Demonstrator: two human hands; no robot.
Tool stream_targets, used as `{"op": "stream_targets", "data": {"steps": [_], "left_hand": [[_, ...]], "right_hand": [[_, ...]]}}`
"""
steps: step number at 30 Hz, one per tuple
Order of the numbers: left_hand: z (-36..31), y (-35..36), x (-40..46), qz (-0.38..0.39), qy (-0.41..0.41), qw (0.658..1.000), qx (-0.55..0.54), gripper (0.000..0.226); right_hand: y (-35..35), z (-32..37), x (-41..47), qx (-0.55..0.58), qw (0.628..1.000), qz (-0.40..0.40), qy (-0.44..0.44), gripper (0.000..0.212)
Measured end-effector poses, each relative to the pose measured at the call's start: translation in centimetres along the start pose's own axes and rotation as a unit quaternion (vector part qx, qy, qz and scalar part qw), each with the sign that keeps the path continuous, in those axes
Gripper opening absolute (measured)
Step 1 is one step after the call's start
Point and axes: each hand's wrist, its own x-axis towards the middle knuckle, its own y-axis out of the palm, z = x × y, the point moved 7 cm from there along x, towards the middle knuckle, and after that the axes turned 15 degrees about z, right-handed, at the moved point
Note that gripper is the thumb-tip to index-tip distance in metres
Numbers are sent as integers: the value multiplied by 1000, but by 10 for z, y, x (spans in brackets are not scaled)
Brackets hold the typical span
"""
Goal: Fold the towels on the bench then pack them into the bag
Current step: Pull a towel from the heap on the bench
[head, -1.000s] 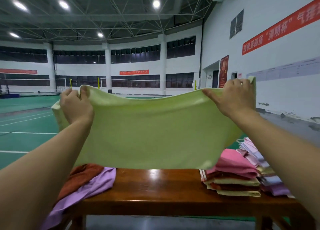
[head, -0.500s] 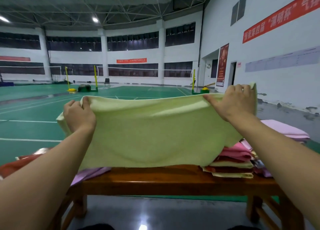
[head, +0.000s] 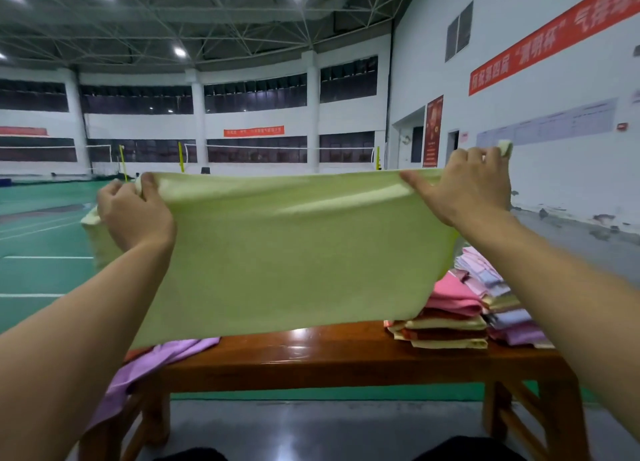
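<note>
Curled fingers of the left hand (head: 133, 214) and the right hand (head: 465, 186) pinched the top edge of a pale green rectangular terry towel (head: 294, 252), thumbs on the near face, one hand at each upper corner. The cloth hung stretched in the air between them, its lower hem just above the glossy brown wooden bench (head: 329, 353). At four o'clock from the towel, a stack of folded pink, cream and rust-red towels (head: 446, 318) sat on the bench, with a second pile of folded lilac and blue towels (head: 498, 297) just beside it. At seven o'clock, a loose lilac towel (head: 156, 360) draped over the bench's left end.
</note>
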Motion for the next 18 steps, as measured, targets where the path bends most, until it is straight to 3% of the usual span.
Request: {"op": "stream_targets", "data": {"steps": [7, 18], "left_hand": [[-9, -1, 2, -50, -4, 996, 68, 61], [66, 87, 2, 64, -48, 988, 130, 60]], "right_hand": [[-13, 1, 1, -24, 999, -2, 36, 122], [128, 35, 36, -30, 989, 145, 14, 117]]}}
